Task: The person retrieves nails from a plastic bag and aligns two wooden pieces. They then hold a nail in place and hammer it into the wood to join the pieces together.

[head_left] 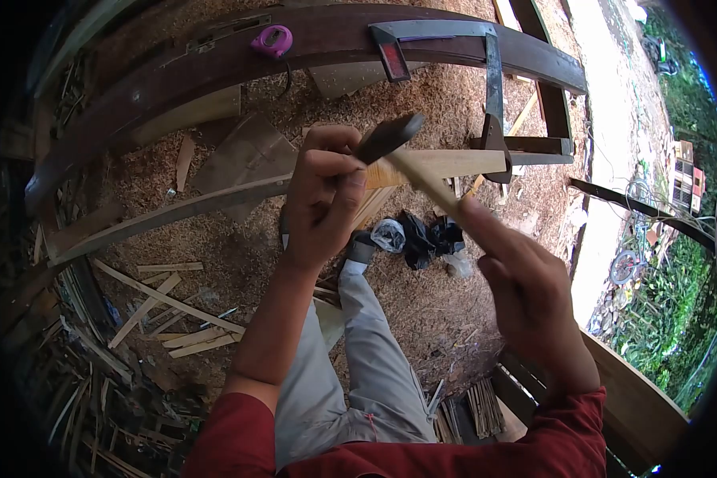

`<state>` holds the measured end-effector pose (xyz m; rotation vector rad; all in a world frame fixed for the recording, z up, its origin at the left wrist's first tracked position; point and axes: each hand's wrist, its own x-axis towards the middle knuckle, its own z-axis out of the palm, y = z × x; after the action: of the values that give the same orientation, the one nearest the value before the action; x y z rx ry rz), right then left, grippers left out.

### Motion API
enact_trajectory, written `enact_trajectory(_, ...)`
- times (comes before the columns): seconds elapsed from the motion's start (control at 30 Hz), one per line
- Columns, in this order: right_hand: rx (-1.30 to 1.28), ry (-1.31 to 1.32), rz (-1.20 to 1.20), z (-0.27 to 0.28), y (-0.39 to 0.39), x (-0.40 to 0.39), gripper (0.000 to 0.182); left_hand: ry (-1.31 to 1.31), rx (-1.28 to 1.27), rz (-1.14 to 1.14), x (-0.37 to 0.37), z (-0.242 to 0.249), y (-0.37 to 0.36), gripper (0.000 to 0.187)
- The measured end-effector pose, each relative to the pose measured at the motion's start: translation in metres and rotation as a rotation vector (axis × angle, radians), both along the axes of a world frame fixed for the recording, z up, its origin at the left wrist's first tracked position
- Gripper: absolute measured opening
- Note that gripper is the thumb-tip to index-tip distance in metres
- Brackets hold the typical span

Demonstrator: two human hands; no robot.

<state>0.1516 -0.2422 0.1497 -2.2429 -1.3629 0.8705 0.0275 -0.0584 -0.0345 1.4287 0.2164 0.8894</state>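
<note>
My right hand is closed around the pale wooden handle of a dark-headed hammer, which tilts up to the left. Its head is right beside the fingertips of my left hand. That hand is closed in a pinch, and whatever is between its fingers is hidden or too small to tell. Behind both hands a pale wooden piece lies across the view, its right end against the dark part of a grey metal clamp-like tool. A long curved wooden strip runs left from behind my left hand.
A purple tape measure sits on a dark curved beam across the top. Wood shavings cover the ground. Loose wooden strips lie at lower left, black plastic bags near my feet. Planks stand at lower right.
</note>
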Motion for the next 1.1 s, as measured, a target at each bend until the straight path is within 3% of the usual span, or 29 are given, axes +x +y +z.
enact_trajectory(0.07, 0.340, -0.103, -0.044, -0.009, -0.002, 0.002, 0.064, 0.007, -0.015, -0.004, 0.000, -0.001, 0.000, 0.008)
enact_trajectory(0.17, 0.407, -0.085, -0.108, -0.012, -0.007, -0.005, 0.063, -0.035, -0.002, 0.014, 0.003, -0.005, 0.001, 0.009)
enact_trajectory(0.2, 0.325, -0.081, -0.061, -0.014, -0.006, -0.005, 0.063, -0.026, -0.011, 0.008, 0.003, -0.006, 0.001, 0.008)
enact_trajectory(0.23, 0.000, -0.105, 0.022, -0.003, -0.005, -0.004, 0.063, -0.017, -0.020, 0.003, 0.003, -0.005, 0.001, 0.008)
enact_trajectory(0.33, 0.098, -0.044, -0.030, -0.009, -0.002, -0.001, 0.065, 0.033, -0.024, 0.001, 0.001, 0.002, -0.003, 0.008)
enact_trajectory(0.4, 0.406, -0.060, -0.154, -0.012, -0.002, -0.005, 0.067, 0.001, -0.029, 0.002, 0.003, -0.002, 0.000, 0.008)
enact_trajectory(0.5, 0.326, -0.067, -0.092, -0.015, -0.004, -0.008, 0.068, -0.019, -0.060, -0.013, 0.003, -0.005, 0.001, 0.008)
enact_trajectory(0.53, 0.032, -0.066, 0.010, -0.008, -0.005, -0.005, 0.066, -0.006, -0.088, -0.026, 0.002, -0.004, 0.000, 0.008)
enact_trajectory(0.63, 0.149, -0.056, -0.054, -0.010, -0.002, -0.004, 0.065, 0.018, -0.008, -0.022, 0.001, -0.001, 0.000, 0.008)
enact_trajectory(0.67, 0.377, -0.100, -0.079, -0.018, 0.000, -0.004, 0.066, 0.020, -0.009, -0.021, 0.001, -0.002, 0.000, 0.008)
enact_trajectory(0.77, 0.510, -0.022, -0.158, -0.022, -0.007, -0.009, 0.065, -0.034, -0.066, -0.008, 0.003, -0.003, 0.000, 0.008)
enact_trajectory(0.8, 0.308, -0.076, -0.074, -0.015, -0.006, -0.008, 0.065, -0.003, -0.077, -0.011, 0.001, -0.002, 0.000, 0.009)
enact_trajectory(0.83, 0.311, -0.075, -0.073, -0.011, -0.004, -0.007, 0.065, 0.028, -0.086, -0.012, -0.001, -0.001, 0.001, 0.009)
enact_trajectory(0.9, 0.043, -0.030, -0.040, -0.007, -0.004, -0.004, 0.065, 0.019, -0.044, -0.007, 0.001, -0.001, 0.000, 0.009)
enact_trajectory(0.97, 0.141, -0.027, -0.074, -0.011, -0.008, -0.005, 0.065, 0.012, -0.003, 0.003, 0.002, -0.003, 0.000, 0.009)
enact_trajectory(1.07, 0.488, -0.039, -0.156, -0.021, -0.006, -0.014, 0.064, -0.028, -0.028, 0.000, 0.003, -0.002, 0.001, 0.009)
enact_trajectory(1.1, 0.254, -0.081, -0.040, -0.015, -0.009, -0.010, 0.065, -0.017, -0.026, 0.004, 0.003, 0.000, 0.001, 0.009)
